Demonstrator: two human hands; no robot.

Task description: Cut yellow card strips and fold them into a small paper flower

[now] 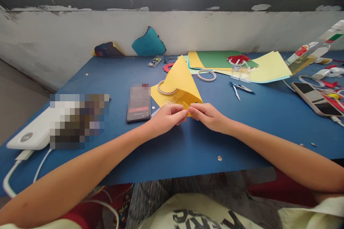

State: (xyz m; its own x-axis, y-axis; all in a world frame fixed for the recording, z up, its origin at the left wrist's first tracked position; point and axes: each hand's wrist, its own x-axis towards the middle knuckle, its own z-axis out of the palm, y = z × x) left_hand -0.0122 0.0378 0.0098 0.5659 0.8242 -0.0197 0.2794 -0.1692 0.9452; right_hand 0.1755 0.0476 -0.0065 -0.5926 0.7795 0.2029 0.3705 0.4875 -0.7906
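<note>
Pinching yellow paper [180, 75] at the near edge with left hand [170, 115] and right hand [208, 115], on the desk [172, 157] just right of the lit phone [138, 115]; judged partly shaped, with curl formed but no fastened join visible.

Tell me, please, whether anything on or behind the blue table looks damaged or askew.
The teal piece against the white wall has ragged, dark edges, perhaps torn. At the back right, pale yellow paper sheets lie askew to the green sheet.
</note>
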